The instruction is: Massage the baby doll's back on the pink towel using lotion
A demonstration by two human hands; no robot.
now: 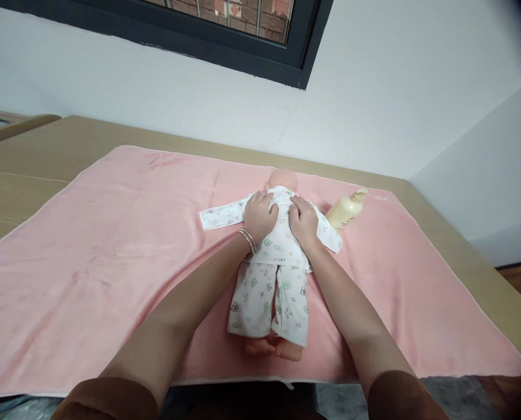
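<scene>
A baby doll (282, 248) in a white printed long-sleeved top and matching trousers lies stretched out on a pink blanket (124, 256). Its smooth, bare head (283, 178) points toward the wall and its bare feet toward me. No face shows. My left hand (260, 214), with bangles at the wrist, rests flat on the left side of the doll's upper body. On the right side of the upper body lies my right hand (304, 220), fingers stretched toward the doll's neck. Neither hand grips anything. Both sleeves spread outward over the blanket.
A pale yellow pump bottle (345, 211) lies tilted on the blanket beside the doll's right-hand sleeve. The blanket covers much of a wooden table (89, 137), which stands against a white wall (356, 111). A dark-framed window (301, 76) is above.
</scene>
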